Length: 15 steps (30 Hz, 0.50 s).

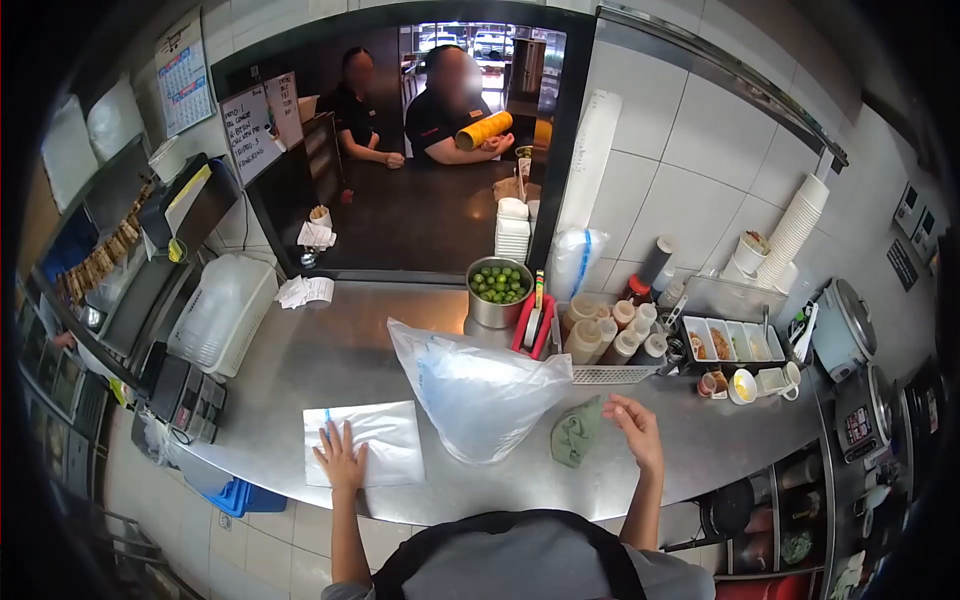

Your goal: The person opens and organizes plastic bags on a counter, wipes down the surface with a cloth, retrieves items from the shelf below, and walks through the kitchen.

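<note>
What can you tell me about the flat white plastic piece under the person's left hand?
The white plastic piece is roughly square, thin and shiny, with light creases and a small bluish mark near its upper left. It looks like film folded flat, though its layers can't be counted. It lies on the metal counter near the front edge, to the left of the large, bulging plastic bag. The left hand rests on it, fingers spread.

Seen from above, the left forearm (pixel 348 535) reaches straight forward, its wrist in line. The left hand (pixel 343 464) lies palm down and flat, fingers spread and pointing ahead. The right forearm (pixel 642 505) also reaches forward, well apart. The right hand (pixel 634 430) is open, fingers loosely bent and angled inward to the left.
</note>
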{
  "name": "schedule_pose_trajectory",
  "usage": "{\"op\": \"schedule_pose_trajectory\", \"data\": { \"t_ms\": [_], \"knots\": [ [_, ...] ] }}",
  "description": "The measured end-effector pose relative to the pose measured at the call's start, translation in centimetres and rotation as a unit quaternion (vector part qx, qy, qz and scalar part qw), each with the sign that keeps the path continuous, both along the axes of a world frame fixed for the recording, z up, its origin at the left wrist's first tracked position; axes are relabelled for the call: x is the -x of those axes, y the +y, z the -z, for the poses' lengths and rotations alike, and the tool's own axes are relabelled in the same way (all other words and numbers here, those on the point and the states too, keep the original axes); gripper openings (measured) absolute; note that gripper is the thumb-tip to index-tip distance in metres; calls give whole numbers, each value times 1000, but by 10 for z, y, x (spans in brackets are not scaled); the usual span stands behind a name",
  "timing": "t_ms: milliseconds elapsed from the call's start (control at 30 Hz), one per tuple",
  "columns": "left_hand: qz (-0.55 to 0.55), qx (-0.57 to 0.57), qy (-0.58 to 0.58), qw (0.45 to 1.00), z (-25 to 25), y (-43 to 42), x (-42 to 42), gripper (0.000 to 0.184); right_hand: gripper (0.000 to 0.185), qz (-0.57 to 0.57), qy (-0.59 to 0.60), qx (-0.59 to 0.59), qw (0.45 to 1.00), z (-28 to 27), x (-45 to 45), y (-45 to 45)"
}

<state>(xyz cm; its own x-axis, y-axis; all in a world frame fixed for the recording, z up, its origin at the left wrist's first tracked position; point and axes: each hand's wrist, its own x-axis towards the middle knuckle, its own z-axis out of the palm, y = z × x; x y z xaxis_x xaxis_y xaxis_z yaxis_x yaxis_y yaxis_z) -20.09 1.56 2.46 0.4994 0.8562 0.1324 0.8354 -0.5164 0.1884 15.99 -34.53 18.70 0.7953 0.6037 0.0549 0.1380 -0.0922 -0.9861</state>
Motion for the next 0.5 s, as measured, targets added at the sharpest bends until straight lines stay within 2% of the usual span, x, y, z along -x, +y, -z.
{"op": "schedule_pose_trajectory", "data": {
  "t_ms": [167, 267, 333, 400, 433, 467, 500],
  "knots": [
    [-18, -15, -8, 1000, 0, -3, -5, 58, 32, -19, -1, -23, 1000, 2, 4, 8],
    [-24, -60, -10, 998, 1, -6, -11, 57, 25, 11, -61, -51, 997, -4, 5, 8],
    [-8, -61, -12, 998, -10, -8, -17, 57, 14, 151, -125, -113, 974, -34, 5, 17],
    [10, -67, -17, 998, -24, -6, -24, 57, 6, 285, -180, -272, 901, -105, 32, 55],
    [17, -68, -18, 997, -31, -6, -26, 57, 3, 247, -222, -303, 893, -126, 48, 71],
    [20, -71, -20, 997, -35, -7, -27, 57, 6, 145, -356, -310, 870, -157, 79, 90],
    [20, -75, -18, 997, -37, -6, -28, 57, 12, -92, -485, -285, 821, -179, 88, 101]
  ]
}}
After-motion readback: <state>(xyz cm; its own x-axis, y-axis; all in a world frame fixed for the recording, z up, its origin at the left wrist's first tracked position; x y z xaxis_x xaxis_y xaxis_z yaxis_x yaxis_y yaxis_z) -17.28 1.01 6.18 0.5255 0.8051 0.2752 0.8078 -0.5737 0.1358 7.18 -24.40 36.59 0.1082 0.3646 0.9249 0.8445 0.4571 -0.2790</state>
